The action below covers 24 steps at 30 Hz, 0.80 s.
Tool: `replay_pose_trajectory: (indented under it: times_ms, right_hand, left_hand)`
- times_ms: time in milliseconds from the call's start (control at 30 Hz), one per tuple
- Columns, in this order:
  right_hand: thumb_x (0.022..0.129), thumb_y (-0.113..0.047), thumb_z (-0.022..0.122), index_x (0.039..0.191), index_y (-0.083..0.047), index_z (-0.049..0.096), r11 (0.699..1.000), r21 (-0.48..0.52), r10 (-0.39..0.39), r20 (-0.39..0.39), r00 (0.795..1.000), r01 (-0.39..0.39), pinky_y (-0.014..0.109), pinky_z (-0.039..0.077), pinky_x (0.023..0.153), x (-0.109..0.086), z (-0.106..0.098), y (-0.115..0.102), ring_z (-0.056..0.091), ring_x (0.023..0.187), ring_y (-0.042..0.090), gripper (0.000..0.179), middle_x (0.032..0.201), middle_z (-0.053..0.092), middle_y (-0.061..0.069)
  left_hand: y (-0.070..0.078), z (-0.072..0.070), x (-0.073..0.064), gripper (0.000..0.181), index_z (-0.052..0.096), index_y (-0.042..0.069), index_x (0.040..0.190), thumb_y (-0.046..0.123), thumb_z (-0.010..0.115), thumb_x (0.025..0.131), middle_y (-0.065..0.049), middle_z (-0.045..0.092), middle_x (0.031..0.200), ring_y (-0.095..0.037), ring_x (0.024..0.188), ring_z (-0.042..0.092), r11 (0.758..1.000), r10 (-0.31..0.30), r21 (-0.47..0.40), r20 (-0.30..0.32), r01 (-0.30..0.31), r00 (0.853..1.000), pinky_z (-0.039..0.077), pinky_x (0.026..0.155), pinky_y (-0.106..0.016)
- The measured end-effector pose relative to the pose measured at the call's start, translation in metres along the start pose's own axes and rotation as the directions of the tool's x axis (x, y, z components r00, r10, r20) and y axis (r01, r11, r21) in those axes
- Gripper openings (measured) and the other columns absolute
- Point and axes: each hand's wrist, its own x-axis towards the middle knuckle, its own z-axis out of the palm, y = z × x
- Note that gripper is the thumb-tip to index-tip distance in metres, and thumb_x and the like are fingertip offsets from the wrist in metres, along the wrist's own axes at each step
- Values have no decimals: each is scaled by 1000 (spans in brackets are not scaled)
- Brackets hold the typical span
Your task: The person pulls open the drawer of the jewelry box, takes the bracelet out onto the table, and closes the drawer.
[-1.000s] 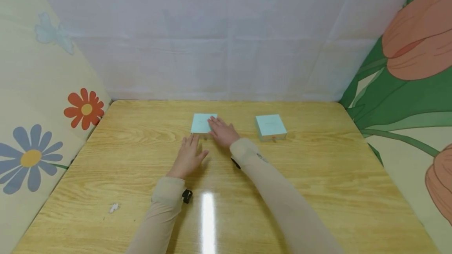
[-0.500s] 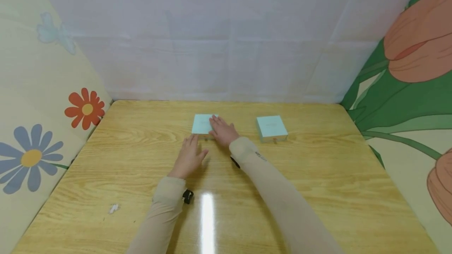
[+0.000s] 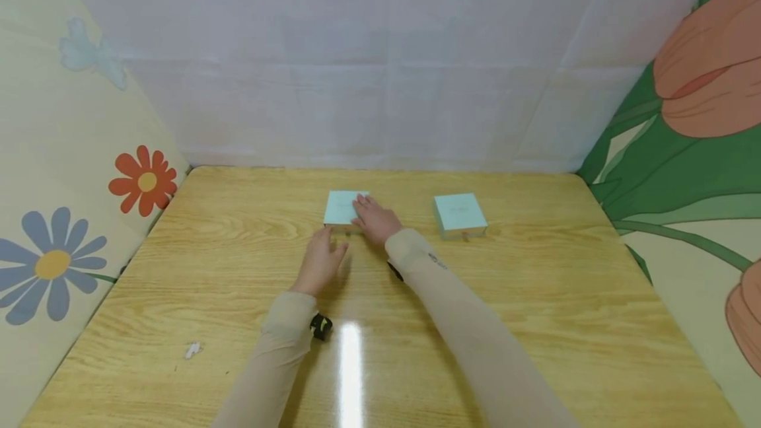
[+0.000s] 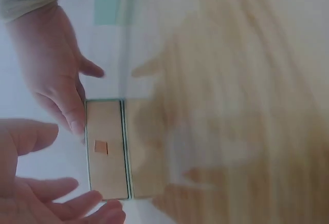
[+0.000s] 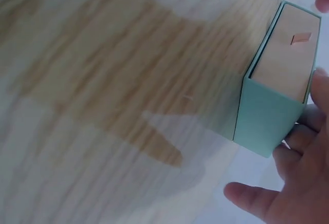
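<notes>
A pale turquoise box [image 3: 343,208] sits at the back of the table, left of centre. Its tan front with a small orange pull tab [image 4: 101,147] shows in the left wrist view. My right hand [image 3: 377,222] rests its extended fingers on the right part of the lid; in the right wrist view the thumb [image 5: 249,197] stands away from the box. My left hand [image 3: 320,263] is at the front left corner, fingers loosely bent, thumb apart. Its fingers [image 4: 82,206] are close to the box's end; whether they touch it cannot be told.
A second box [image 3: 460,212] of the same kind stands to the right on the wooden table [image 3: 238,283]. A small white scrap or mark [image 3: 192,350] lies at the front left. A white cloth [image 3: 380,65] hangs behind the table, with flower-printed cloths at both sides.
My left hand has moved slightly forward to the box's front left corner, and its fingers are more bent. The right hand stays on the lid. Both boxes stay in place.
</notes>
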Motion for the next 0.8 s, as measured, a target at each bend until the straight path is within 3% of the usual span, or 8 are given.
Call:
replay_pose_trajectory:
  times_ms: [133,267,400,467,567,700,800]
  right_hand:
    - [105,-32,39,150,-2,31,1000,19,-22,-8,1000,22,39,21,116,1,2,3,17,146,25,54,158,22,12]
    - [106,-31,39,150,-2,30,999,38,-26,2,1000,26,37,18,117,2,0,4,15,146,26,54,158,21,12]
    - [106,-29,37,150,-1,30,999,39,-37,10,999,36,35,15,118,1,-1,3,15,147,26,52,158,20,13]
    - [107,-28,37,150,-1,30,999,36,-40,12,999,40,34,14,118,1,-1,3,15,147,26,52,158,20,13]
    - [107,-28,37,150,-1,31,999,30,-37,17,999,37,34,14,118,1,-1,3,15,146,26,52,158,20,13]
    - [106,-28,37,150,-2,31,999,23,-25,29,999,24,32,13,118,3,-2,2,15,146,25,51,158,21,12]
    - [107,-28,36,151,-2,30,1000,22,-13,44,999,12,31,12,118,4,-3,1,15,147,25,51,159,20,11]
  left_hand:
    - [1,-1,6,53,35,-18,138,11,53,98,-36,39,140,-48,128,41,974,-129,-187,22,131,991,35,108,-53]
    - [0,-2,13,50,37,-19,136,11,50,99,-36,45,135,-45,122,49,937,-225,-266,37,226,974,42,103,-48]
    - [2,-2,18,44,42,-20,132,9,50,99,-36,52,127,-38,102,61,887,-285,-359,65,289,956,53,82,-34]
    - [4,-2,19,42,44,-19,130,9,50,99,-33,55,122,-30,91,63,853,-316,-411,88,323,945,52,69,-26]
    - [5,-2,22,40,47,-18,129,9,50,99,-29,59,114,-20,82,62,822,-343,-445,110,355,933,48,60,-20]
    - [2,-1,29,41,46,-17,131,10,49,100,-28,60,116,-24,89,64,801,-376,-448,140,397,916,53,67,-27]
    - [-9,3,37,41,49,-14,130,12,52,98,-26,61,117,-28,94,65,776,-360,-489,175,398,916,56,76,-34]
